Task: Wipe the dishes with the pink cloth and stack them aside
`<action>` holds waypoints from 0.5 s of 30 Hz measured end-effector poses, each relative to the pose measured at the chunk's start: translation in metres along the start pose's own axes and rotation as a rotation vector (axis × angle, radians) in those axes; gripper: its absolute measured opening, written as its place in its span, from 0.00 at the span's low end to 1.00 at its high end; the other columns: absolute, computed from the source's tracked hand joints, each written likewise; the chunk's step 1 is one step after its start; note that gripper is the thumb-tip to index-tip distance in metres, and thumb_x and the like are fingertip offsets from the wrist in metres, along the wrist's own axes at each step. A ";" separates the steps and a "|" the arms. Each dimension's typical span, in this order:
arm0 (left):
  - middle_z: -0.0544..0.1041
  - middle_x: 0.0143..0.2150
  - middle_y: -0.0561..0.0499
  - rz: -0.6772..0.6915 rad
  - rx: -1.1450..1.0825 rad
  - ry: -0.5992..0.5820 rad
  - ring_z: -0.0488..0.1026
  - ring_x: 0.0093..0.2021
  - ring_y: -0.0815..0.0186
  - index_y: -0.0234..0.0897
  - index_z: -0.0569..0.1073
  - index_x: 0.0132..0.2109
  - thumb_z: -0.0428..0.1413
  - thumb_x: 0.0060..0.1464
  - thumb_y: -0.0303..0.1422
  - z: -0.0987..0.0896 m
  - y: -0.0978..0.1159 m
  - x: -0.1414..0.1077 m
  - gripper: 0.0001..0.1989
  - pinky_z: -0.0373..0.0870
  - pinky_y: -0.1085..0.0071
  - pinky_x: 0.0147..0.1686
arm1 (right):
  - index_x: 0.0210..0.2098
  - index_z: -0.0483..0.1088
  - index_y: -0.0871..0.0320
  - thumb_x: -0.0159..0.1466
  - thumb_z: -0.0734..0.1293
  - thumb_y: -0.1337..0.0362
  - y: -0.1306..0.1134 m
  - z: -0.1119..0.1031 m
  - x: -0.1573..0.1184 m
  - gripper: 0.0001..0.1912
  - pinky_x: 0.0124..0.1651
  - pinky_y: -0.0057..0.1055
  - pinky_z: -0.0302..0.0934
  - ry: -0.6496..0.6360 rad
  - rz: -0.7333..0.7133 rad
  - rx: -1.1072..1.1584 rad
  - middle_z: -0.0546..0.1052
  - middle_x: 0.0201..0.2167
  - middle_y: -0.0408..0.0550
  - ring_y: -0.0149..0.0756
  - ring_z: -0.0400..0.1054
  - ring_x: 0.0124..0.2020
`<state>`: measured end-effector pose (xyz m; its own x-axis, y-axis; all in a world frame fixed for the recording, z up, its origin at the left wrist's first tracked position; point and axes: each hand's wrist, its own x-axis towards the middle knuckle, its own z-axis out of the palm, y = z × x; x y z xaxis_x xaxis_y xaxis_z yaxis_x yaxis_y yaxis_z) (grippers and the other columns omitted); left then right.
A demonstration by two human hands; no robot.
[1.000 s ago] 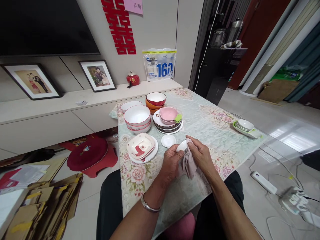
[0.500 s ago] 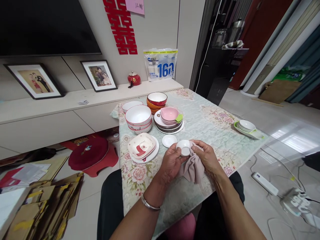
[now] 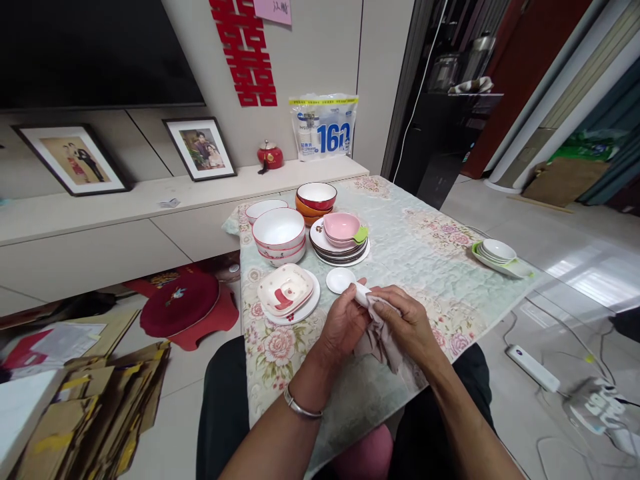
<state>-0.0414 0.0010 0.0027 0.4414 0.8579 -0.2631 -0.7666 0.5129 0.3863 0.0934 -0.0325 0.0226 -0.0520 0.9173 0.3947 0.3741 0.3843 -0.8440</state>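
A small white dish (image 3: 362, 294) is tilted nearly edge-on between my two hands, above the near part of the table. My left hand (image 3: 346, 323) grips its left side with thumb and fingers. My right hand (image 3: 404, 319) is closed around a pale pink cloth (image 3: 385, 343) and presses it on the dish's right side; the cloth hangs below both hands. Just beyond lies another small white dish (image 3: 341, 281), flat on the tablecloth. To the left, square patterned dishes (image 3: 285, 291) rest on a white plate (image 3: 311, 308).
Farther back stand white bowls with red rims (image 3: 279, 230), red and orange bowls (image 3: 317, 196), and dark-edged plates (image 3: 334, 252) under a pink bowl (image 3: 342, 227). Small white dishes (image 3: 499, 250) sit on a tray near the table's right edge. A red stool (image 3: 181, 303) is at the left.
The small dish has turned from facing upward to nearly edge-on. My right hand has shifted with the cloth over more of it, while my left hand keeps its grip.
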 end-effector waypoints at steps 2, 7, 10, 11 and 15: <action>0.79 0.40 0.45 -0.021 -0.017 -0.016 0.75 0.37 0.63 0.31 0.71 0.51 0.54 0.58 0.36 0.002 0.003 -0.002 0.17 0.71 0.67 0.39 | 0.48 0.77 0.54 0.69 0.61 0.61 -0.003 -0.005 0.001 0.14 0.50 0.36 0.62 0.030 0.030 -0.009 0.76 0.42 0.49 0.40 0.70 0.46; 0.79 0.39 0.45 -0.049 -0.015 -0.005 0.75 0.36 0.63 0.30 0.73 0.51 0.48 0.61 0.38 0.006 0.004 -0.003 0.18 0.70 0.68 0.37 | 0.48 0.75 0.55 0.65 0.64 0.65 -0.011 -0.013 0.007 0.14 0.47 0.35 0.62 0.221 0.046 -0.185 0.74 0.39 0.48 0.38 0.69 0.43; 0.80 0.38 0.45 -0.076 0.042 -0.048 0.75 0.35 0.62 0.31 0.74 0.48 0.47 0.62 0.41 0.009 0.002 -0.003 0.19 0.70 0.68 0.35 | 0.43 0.73 0.55 0.63 0.66 0.67 -0.013 -0.007 0.012 0.09 0.45 0.35 0.63 0.262 -0.041 -0.321 0.75 0.36 0.46 0.38 0.70 0.39; 0.80 0.37 0.46 -0.077 0.062 -0.059 0.75 0.35 0.62 0.31 0.75 0.46 0.48 0.62 0.41 0.010 0.001 -0.003 0.18 0.70 0.68 0.35 | 0.41 0.73 0.56 0.63 0.66 0.67 -0.013 -0.004 0.013 0.07 0.44 0.34 0.63 0.248 -0.086 -0.354 0.75 0.36 0.47 0.38 0.70 0.39; 0.79 0.33 0.47 -0.030 0.099 -0.055 0.76 0.38 0.62 0.32 0.75 0.39 0.51 0.61 0.43 0.009 -0.005 -0.003 0.17 0.71 0.69 0.42 | 0.39 0.73 0.58 0.65 0.64 0.70 -0.008 0.010 0.015 0.06 0.43 0.33 0.63 0.078 -0.226 -0.454 0.72 0.37 0.50 0.38 0.69 0.40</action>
<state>-0.0344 -0.0041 0.0096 0.4902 0.8412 -0.2281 -0.7044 0.5365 0.4648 0.0809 -0.0203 0.0315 -0.1153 0.7996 0.5894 0.7268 0.4724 -0.4986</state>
